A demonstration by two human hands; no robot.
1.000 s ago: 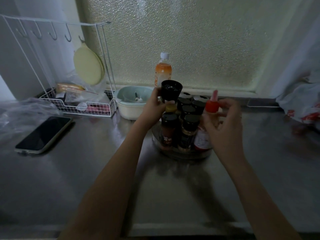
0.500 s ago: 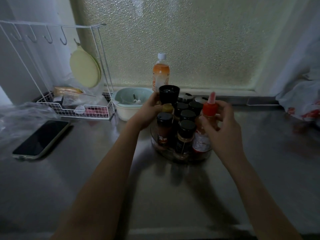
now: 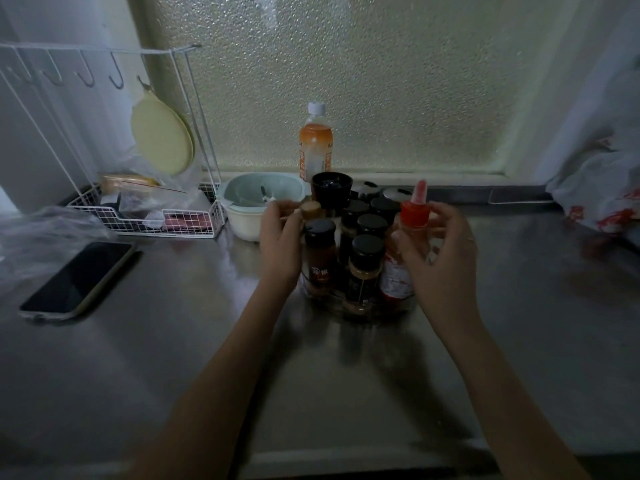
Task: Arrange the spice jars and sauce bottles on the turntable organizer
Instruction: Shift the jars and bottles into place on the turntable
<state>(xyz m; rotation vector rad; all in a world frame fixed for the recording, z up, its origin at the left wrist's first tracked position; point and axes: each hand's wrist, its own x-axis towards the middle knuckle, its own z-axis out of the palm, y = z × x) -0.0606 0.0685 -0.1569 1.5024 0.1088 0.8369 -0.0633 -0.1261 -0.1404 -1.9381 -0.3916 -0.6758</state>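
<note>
A clear round turntable (image 3: pixel 398 308) on the steel counter carries several black-capped spice jars (image 3: pixel 367 251), a tall black grinder (image 3: pixel 331 189) at the back and a red-capped sauce bottle (image 3: pixel 415 211) at its right edge. My left hand (image 3: pixel 280 240) is at the turntable's left side, fingertips pinched on a small tan-capped jar (image 3: pixel 310 208) beside the grinder. My right hand (image 3: pixel 441 252) curls around the sauce bottle, thumb on its shoulder and fingers behind the cap. The bottle stands upright on the turntable.
An orange drink bottle (image 3: pixel 316 147) stands by the frosted window. A pale bowl (image 3: pixel 252 206) sits left of the turntable, beside a white wire rack (image 3: pixel 145 220). A phone (image 3: pixel 78 280) lies at the left and a plastic bag (image 3: pixel 602 192) at the right.
The left hand has let go of the black grinder, which now stands on the turntable, and dropped to the tan-capped jar. The right hand lowered the sauce bottle onto the turntable.
</note>
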